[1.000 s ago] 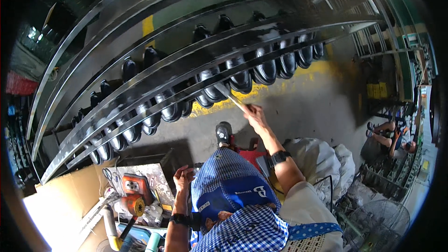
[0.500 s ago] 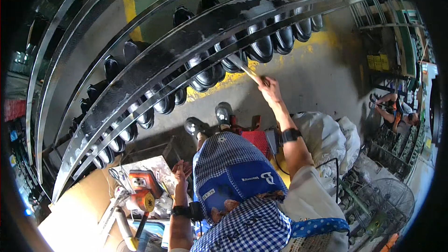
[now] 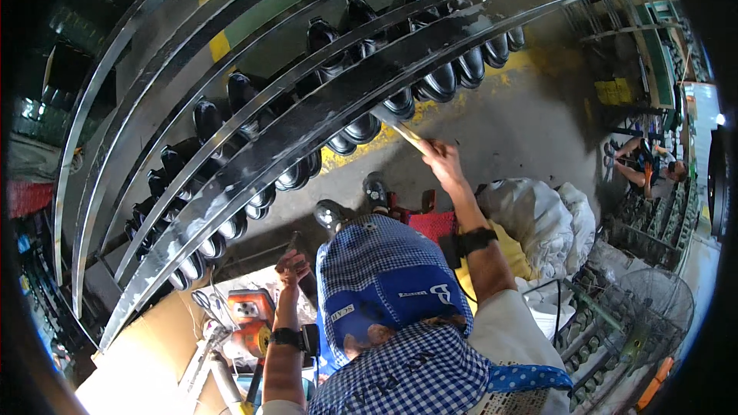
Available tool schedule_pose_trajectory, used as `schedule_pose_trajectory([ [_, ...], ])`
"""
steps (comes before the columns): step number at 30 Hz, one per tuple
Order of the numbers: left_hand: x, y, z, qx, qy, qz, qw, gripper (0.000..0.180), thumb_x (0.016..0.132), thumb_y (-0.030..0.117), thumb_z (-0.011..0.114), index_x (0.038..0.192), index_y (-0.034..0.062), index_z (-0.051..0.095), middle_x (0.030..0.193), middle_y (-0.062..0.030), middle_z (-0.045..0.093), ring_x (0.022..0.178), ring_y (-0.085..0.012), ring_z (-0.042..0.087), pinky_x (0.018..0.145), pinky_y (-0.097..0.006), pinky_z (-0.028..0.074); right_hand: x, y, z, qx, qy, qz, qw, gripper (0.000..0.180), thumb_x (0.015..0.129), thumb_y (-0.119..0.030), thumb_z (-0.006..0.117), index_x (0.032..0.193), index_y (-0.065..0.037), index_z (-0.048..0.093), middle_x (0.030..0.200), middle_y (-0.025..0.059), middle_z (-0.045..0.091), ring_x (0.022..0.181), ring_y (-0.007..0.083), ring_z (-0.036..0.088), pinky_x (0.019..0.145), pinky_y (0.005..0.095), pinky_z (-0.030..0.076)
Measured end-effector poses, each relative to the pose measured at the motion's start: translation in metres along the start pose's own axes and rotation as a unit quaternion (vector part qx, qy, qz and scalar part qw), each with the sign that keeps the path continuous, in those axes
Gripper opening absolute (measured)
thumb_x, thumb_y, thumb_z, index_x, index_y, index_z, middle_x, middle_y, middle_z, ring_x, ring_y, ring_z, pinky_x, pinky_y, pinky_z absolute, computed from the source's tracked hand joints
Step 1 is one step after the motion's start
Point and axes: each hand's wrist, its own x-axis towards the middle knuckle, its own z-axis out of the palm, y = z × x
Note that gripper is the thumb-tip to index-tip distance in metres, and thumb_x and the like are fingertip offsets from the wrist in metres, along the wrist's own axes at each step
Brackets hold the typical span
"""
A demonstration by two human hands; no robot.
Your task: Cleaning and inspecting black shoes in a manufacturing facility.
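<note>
Single view: a head-worn fisheye camera, upright, facing steeply down from above the apron (image 3: 388, 307). The apron lies nearest the lens; the right hand (image 3: 444, 163) and the near edge of the rack (image 3: 254, 163) lie farther out, the latter visibly bowed.

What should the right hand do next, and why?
Probably a short pass over the glossy black shoe beside the tip of the pale-handled slim tool: the right hand grips its handle, and tip and shoe look close, though contact is unclear.

Black shoes (image 3: 440, 83) partly hidden behind rack bars (image 3: 307, 127), left sleeve (image 3: 283, 408) cut off below, distant person (image 3: 658, 169) too small for detail
</note>
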Motion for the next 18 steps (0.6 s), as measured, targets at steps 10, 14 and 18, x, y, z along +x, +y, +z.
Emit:
schedule_pose_trajectory([
  [10, -0.012, 0.051, -0.051, -0.037, 0.103, 0.129, 0.986, 0.025, 0.083, 0.027, 0.058, 0.099, 0.008, 0.058, 0.082, -0.0094, 0.065, 0.065, -0.0188, 0.062, 0.053, -0.029, 0.05, -0.069, -0.078, -0.02, 0.195, 0.002, 0.392, 0.899, 0.025, 0.086, -0.027, 0.053, 0.081, -0.003, 0.056, 0.059, 0.0009, 0.05, 0.051, 0.0146, 0.049, 0.051, 0.0315, 0.041],
  [14, -0.051, 0.113, -0.05, -0.118, 0.131, 0.229, 0.957, 0.016, 0.084, 0.018, 0.054, 0.096, 0.0077, 0.059, 0.076, -0.0081, 0.063, 0.051, -0.0139, 0.058, 0.043, -0.023, 0.046, -0.051, -0.12, -0.014, 0.502, 0.193, 0.32, 0.78, 0.012, 0.087, -0.018, 0.051, 0.082, -0.008, 0.053, 0.056, -0.0026, 0.044, 0.042, 0.0097, 0.038, 0.047, 0.027, 0.034],
  [18, -0.071, 0.157, -0.06, -0.207, 0.144, 0.193, 0.948, 0.041, 0.085, 0.043, 0.046, 0.113, 0.0132, 0.05, 0.096, 0.0002, 0.058, 0.078, -0.0118, 0.055, 0.063, -0.023, 0.044, -0.001, -0.127, -0.013, 0.634, 0.134, 0.229, 0.727, 0.013, 0.081, -0.02, 0.061, 0.077, -0.011, 0.053, 0.054, -0.0007, 0.045, 0.041, 0.0079, 0.038, 0.039, 0.0254, 0.026],
])
